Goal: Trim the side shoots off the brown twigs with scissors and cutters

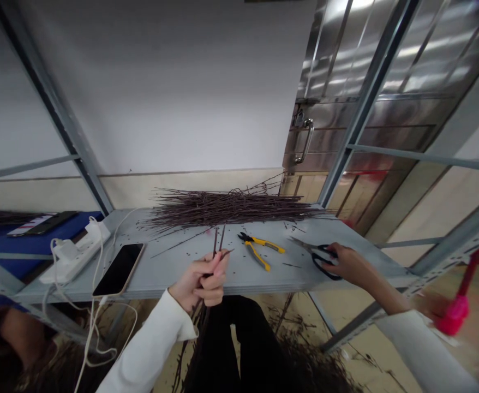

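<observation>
1. Both hands were occupied: the left hand (pixel 209 279) was closed around a few thin twigs (pixel 222 238) above the front edge of the worktop, their tips upward. The right hand (pixel 348 265) touched the handles of the scissors (pixel 312 248); I could not tell how firmly its fingers had closed.
2. Across the back of the worktop (pixel 272 278) lay a long pile of twigs (pixel 227 208), its ends jutting out on both sides. A sleeve or wrist brushing those ends could have dragged loose ones forward.
3. At the left end stood a white power strip (pixel 78 254) with plugs in it. A pull on its wiring could have worked a plug loose.
4. Just beside it, the phone (pixel 119 269) lay at the front edge, with a white cord (pixel 91 331) hanging below. A knee or the left forearm snagging that cord could have brought the phone down.
5. Scissors lay flat with their points aimed left, toward the other tool. Lifted carelessly, they could have swung toward the left hand and nicked a finger.
6. Yellow-handled pliers (pixel 266 243) lay spread between the hands; a low sweep could have knocked them aside.
7. Smallest were the twig scraps (pixel 291 265), which could have slid underfoot if brushed off.
</observation>
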`<state>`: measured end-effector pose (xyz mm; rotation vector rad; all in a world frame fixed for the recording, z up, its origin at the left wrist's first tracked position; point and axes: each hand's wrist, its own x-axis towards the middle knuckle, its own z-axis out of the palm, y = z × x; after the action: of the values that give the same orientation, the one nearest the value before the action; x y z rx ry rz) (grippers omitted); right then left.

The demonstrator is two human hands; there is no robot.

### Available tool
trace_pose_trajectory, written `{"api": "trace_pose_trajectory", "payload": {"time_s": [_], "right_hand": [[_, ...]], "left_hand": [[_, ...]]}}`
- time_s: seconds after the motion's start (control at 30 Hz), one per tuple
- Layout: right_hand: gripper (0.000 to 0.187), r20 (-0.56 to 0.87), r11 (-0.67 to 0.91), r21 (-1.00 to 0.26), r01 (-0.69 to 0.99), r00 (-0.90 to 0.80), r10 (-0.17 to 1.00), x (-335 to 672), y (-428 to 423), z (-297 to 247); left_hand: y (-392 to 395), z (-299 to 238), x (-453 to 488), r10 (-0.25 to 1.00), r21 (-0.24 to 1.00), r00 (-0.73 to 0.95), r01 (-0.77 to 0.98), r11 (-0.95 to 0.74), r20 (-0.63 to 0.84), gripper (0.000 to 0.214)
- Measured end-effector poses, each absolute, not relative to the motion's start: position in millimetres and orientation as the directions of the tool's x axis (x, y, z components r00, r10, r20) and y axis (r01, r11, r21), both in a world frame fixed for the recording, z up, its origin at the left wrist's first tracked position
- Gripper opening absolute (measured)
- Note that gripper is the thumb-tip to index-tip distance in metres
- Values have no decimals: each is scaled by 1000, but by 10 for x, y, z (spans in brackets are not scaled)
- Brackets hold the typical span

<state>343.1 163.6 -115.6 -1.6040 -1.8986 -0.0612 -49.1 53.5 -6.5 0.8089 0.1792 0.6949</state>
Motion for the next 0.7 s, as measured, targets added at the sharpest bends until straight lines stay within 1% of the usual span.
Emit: {"api": "trace_pose_trajectory", "payload": {"time_s": [0.13, 0.2, 0.23, 0.3, 0.37, 0.43, 0.53, 0.7], "right_hand": [[37, 562, 259, -351, 900, -20, 827, 3234, 1519, -829], [41, 634, 312, -398, 863, 13, 773, 3001, 1365, -622], [43, 639, 358, -446, 820, 12, 769, 2855, 1263, -520], [41, 624, 484, -517, 706, -77, 778, 2542, 1032, -343], [36, 588, 600, -544, 586, -243, 771, 2256, 808, -220], [37, 578, 681, -546, 488, -370, 727, 2043, 637, -149], [46, 544, 712, -563, 419, -461, 701, 1871, 516, -105], [50, 523, 703, -596, 387, -477, 706, 1783, 505, -80]], "left_hand": [[517, -31, -475, 625, 722, 773, -492, 486, 107, 33], [520, -23, -456, 620, 724, 777, -489, 487, 108, 33], [523, -21, -444, 617, 724, 779, -488, 488, 109, 33], [528, -21, -417, 611, 723, 784, -484, 492, 109, 32], [527, -23, -391, 604, 724, 790, -478, 497, 107, 32], [519, -22, -372, 597, 726, 795, -472, 501, 105, 32], [502, -10, -361, 592, 728, 800, -463, 505, 99, 32], [476, 19, -362, 592, 728, 801, -459, 509, 91, 30]]}}
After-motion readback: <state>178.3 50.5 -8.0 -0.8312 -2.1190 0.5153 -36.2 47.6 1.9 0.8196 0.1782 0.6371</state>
